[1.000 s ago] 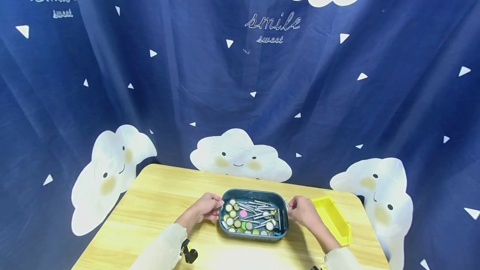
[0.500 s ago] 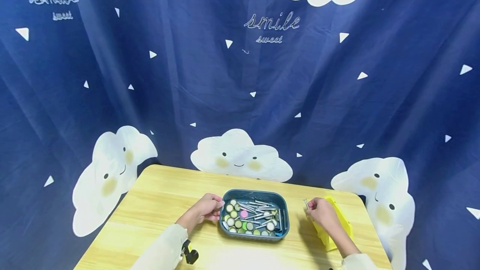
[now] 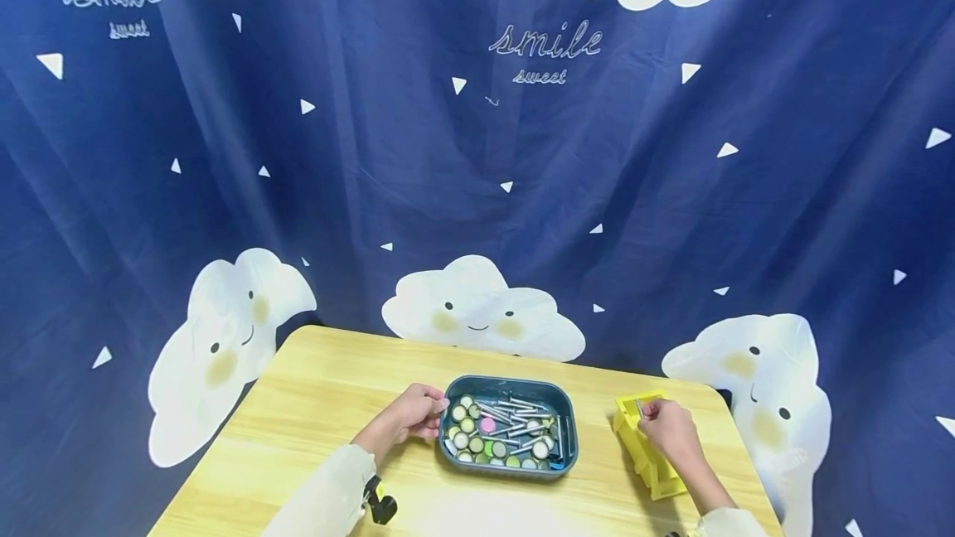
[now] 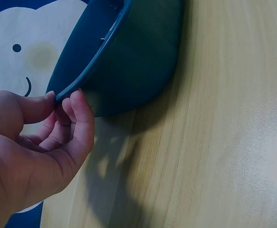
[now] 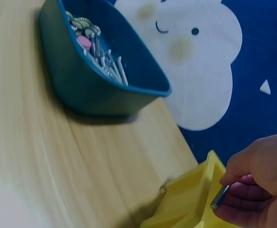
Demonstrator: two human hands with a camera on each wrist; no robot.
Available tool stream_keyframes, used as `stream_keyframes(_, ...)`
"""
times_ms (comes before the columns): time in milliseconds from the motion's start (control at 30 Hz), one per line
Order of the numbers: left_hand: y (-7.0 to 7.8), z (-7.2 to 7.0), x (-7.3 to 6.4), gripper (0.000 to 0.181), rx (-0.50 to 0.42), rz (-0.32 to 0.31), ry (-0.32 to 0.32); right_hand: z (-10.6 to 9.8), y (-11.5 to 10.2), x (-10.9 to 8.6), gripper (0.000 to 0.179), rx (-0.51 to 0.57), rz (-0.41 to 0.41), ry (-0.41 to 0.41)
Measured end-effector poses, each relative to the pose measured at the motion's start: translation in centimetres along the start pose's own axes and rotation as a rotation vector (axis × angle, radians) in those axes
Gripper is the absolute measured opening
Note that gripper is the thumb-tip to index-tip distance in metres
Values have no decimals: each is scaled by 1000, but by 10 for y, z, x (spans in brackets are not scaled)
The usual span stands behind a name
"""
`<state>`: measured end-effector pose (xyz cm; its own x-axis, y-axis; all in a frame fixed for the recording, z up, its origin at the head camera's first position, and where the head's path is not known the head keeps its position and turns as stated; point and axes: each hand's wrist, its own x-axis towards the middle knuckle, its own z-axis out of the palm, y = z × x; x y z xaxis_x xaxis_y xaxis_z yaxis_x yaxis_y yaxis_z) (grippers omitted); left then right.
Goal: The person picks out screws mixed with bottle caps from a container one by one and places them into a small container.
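Observation:
A dark teal box (image 3: 501, 471) holds round bottle caps (image 3: 460, 441), one of them pink, and a pile of long silver screws (image 3: 515, 417). At its left end my left hand (image 3: 410, 413) pinches the rim between thumb and fingers, plain in the left wrist view. To the right stands a yellow plastic bin (image 3: 655, 475). My right hand (image 3: 675, 431) is over the far part of this bin, pinching a silver screw (image 5: 220, 197) between thumb and fingers. Much of that screw is hidden by the fingers. The hand also covers part of the bin's opening.
Both containers rest on a light wood table (image 3: 336, 371) with rounded far corners. Directly behind it hangs a dark blue curtain (image 3: 418, 172) printed with white clouds. Between box and bin lies a strip of bare tabletop.
My right hand has moved right with the screw, from the box's right end to over the yellow bin. The bin has tilted and shifted slightly left. My left hand stays at the rim.

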<state>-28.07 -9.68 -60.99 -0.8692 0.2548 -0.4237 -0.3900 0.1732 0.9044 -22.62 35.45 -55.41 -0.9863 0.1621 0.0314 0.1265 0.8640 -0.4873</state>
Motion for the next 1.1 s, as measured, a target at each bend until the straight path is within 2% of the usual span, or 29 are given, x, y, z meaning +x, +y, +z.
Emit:
stream_keyframes(233, 3, -1, 0, 30, -9, 4, -2, 11, 17, 1, 2, -12, 50, -58)
stream_keyframes(467, 2, 0, -2, 33, -12, 5, -20, 20, 29, 3, 10, -72, 57, -106)
stream_keyframes(667, -1, 1, 0, 33, -19, 4, -22, 27, 40, 1, 13, -81, 62, -132)
stream_keyframes(933, 1, -1, 2, 28, -3, 8, -3, 33, 44, 2, 40, -81, 51, -128)
stream_keyframes(1100, 2, -1, 1, 28, -8, 4, -10, 33, 44, 4, 40, -92, 62, -158)
